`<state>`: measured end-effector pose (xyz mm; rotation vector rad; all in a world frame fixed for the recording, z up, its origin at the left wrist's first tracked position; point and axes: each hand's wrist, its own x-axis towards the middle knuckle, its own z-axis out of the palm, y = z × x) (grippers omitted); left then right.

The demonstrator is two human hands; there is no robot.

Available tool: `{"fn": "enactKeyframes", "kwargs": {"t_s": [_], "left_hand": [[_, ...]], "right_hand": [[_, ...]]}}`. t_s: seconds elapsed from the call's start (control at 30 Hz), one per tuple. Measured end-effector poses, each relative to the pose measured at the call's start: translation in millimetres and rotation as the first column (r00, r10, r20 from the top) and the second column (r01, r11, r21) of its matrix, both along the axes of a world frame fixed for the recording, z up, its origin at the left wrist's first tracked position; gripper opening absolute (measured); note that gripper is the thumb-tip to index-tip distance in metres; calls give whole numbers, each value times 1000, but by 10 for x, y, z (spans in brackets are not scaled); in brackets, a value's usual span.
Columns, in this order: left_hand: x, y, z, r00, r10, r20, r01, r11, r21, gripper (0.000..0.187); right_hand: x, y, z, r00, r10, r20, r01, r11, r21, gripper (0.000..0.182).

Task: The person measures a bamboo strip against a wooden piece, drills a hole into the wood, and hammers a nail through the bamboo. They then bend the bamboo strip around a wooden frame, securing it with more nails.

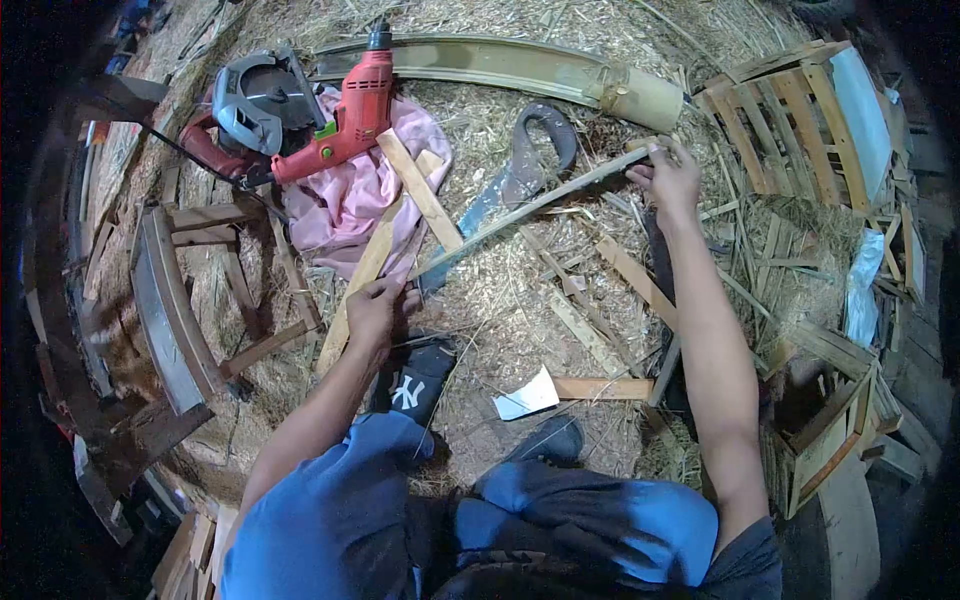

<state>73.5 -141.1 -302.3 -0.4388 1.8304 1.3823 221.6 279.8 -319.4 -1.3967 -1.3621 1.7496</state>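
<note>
A long, thin wooden strip [540, 210] slants across the middle of the head view, held at both ends. Its near left end is in the closed fingers of my left hand [372, 312]. My right hand [668, 178] pinches the far right end between thumb and fingers. Below the strip lies a handsaw [505, 190], its dark handle beyond the strip and part of its bluish blade covered. Two flat wooden slats [425, 195] [368, 275] rest near my left hand, partly over a crumpled pink cloth [340, 225].
A red power drill [350, 120] and a circular saw [255, 105] lie at the upper left. A long curved trough-like piece [480, 62] spans the back. Wooden frames [790, 130] [180, 300] stand on both sides. Loose slats [635, 280] and shavings cover the ground.
</note>
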Motion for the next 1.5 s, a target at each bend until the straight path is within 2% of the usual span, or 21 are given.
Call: {"fn": "enactKeyframes", "kwargs": {"t_s": [0.07,0.13,0.27,0.57,0.63,0.77,0.83,0.87,0.97,1.07,1.2,1.27,1.3,1.4,1.5], "left_hand": [[5,10,23,999,-48,3,48,998,-49,23],[47,27,-36,996,71,-61,-75,994,-79,22],[58,33,46,998,64,-8,-64,998,-28,23],[23,55,164,998,32,50,-29,998,-64,25],[37,76,136,997,73,7,-73,997,-12,26],[8,61,90,995,100,-26,-101,995,-22,22],[-59,13,167,988,-151,22,152,984,-89,22],[-59,19,170,989,-149,21,150,985,-89,22],[-35,78,172,996,-72,49,73,997,-17,22],[50,135,152,981,191,32,-193,977,95,23],[58,11,69,984,177,17,-178,983,49,27],[68,-1,36,982,186,-18,-184,980,81,26],[68,17,98,993,119,-10,-118,988,99,27],[106,97,102,990,137,-19,-136,990,39,28],[109,93,94,989,148,-23,-146,988,49,27]], "right_hand": [[-7,-43,10,1000,-16,-13,16,1000,4,35],[25,-42,-20,998,4,-57,-4,1000,10,39],[92,-11,-38,996,37,-78,-38,999,-7,39],[125,17,92,993,117,-14,-117,990,-75,35],[121,38,108,988,149,44,-145,987,-76,32],[126,57,91,984,173,31,-170,982,-80,30],[121,40,99,986,168,15,-167,983,-73,30],[115,33,103,985,170,14,-168,983,-73,30],[94,6,64,993,116,-30,-118,990,-71,31],[88,27,-41,998,52,-23,-53,998,-37,35],[88,22,-36,997,49,-56,-49,999,3,33],[100,41,-7,998,-22,-63,22,1000,-6,34],[90,21,96,999,-31,-30,30,999,-34,40],[81,91,-26,995,-62,-82,62,998,-2,45],[78,122,-48,993,-49,-103,49,999,-8,47]]}}
